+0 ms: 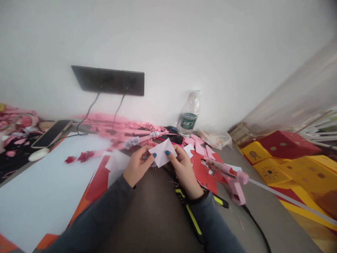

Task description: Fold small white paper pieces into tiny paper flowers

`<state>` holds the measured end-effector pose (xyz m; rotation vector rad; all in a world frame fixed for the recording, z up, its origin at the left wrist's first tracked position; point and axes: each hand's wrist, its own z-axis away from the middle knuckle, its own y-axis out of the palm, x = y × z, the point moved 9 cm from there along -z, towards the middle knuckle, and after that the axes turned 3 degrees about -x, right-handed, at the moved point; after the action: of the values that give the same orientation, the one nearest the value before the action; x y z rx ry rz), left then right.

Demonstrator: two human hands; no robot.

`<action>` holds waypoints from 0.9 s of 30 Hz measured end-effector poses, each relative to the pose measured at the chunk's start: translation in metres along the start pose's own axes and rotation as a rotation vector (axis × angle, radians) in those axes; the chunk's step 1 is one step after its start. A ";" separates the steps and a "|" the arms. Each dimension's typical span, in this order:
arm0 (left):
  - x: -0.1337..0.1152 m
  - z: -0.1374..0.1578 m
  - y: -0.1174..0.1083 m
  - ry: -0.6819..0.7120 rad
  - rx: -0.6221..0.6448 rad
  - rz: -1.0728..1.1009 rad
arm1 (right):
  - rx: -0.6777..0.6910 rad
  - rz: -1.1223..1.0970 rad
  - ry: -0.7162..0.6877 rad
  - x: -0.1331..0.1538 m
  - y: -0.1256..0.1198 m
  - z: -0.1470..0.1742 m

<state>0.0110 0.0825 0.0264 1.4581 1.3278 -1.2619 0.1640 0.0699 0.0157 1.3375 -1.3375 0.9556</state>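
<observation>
A small square of white paper point(161, 149) with crease lines is held up above the table, one corner pointing away from me. My left hand point(139, 165) pinches its left corner between thumb and fingers. At the opposite corner my right hand point(184, 168) pinches it the same way, thumb on top. Both thumbs have blue nails. Below my right wrist lie pliers point(193, 219) with black and yellow-green handles, partly hidden by the sleeve. Pink and white paper flowers point(131, 142) lie just beyond my hands.
A pink glue gun point(231, 177) with a glue stick and cord sits right, beside red paper scraps point(200, 168). A water bottle point(189, 116) stands by the wall. Large white sheets point(44, 182) and a phone point(52, 133) lie left; yellow and red boxes point(284, 165) stand far right.
</observation>
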 end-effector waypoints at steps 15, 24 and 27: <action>0.000 -0.001 -0.003 0.011 -0.011 -0.037 | -0.002 0.143 -0.145 0.017 -0.003 0.003; -0.010 0.001 0.002 0.103 0.028 -0.134 | 0.008 0.226 -0.233 0.030 0.006 0.005; -0.020 0.003 0.003 0.211 0.029 -0.240 | 0.031 0.293 -0.285 0.038 0.010 0.006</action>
<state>0.0138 0.0752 0.0455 1.5194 1.6722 -1.3098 0.1568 0.0565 0.0519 1.3620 -1.7797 1.0090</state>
